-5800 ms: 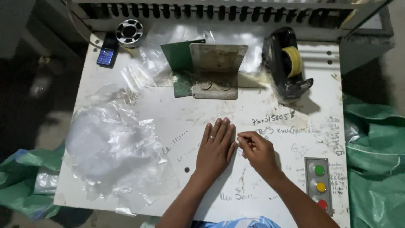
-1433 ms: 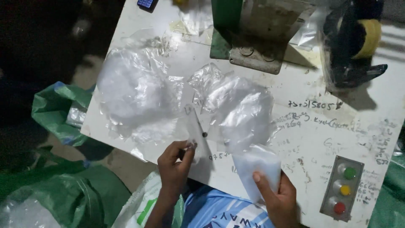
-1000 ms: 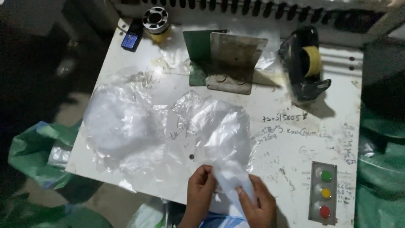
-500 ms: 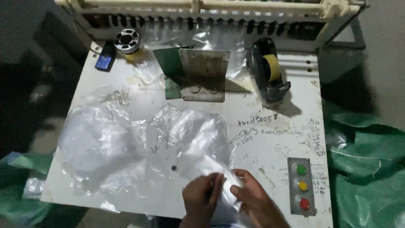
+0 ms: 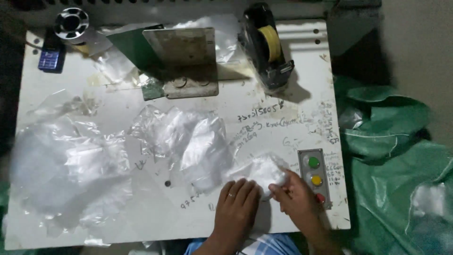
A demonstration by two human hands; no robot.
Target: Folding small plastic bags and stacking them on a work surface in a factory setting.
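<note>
A small clear plastic bag with something white inside (image 5: 262,171) lies on the white worktable (image 5: 292,108) near its front edge. My left hand (image 5: 236,203) rests flat on the table with its fingertips on the bag's near edge; a ring shows on one finger. My right hand (image 5: 297,196) pinches the bag's right end with thumb and fingers. Loose clear plastic bags (image 5: 188,139) lie just left of the hands.
A big heap of clear plastic (image 5: 66,165) covers the table's left side. At the back stand a tape dispenser (image 5: 269,45), a metal plate on a green part (image 5: 181,59), a spool (image 5: 71,22) and a small phone (image 5: 49,59). A three-button panel (image 5: 314,177) sits beside my right hand. Green sacks (image 5: 396,160) lie to the right.
The view swung back over the table. Both hands brought the small white-filled bag from the table's front edge onto its surface, and my left hand now lies flat against it.
</note>
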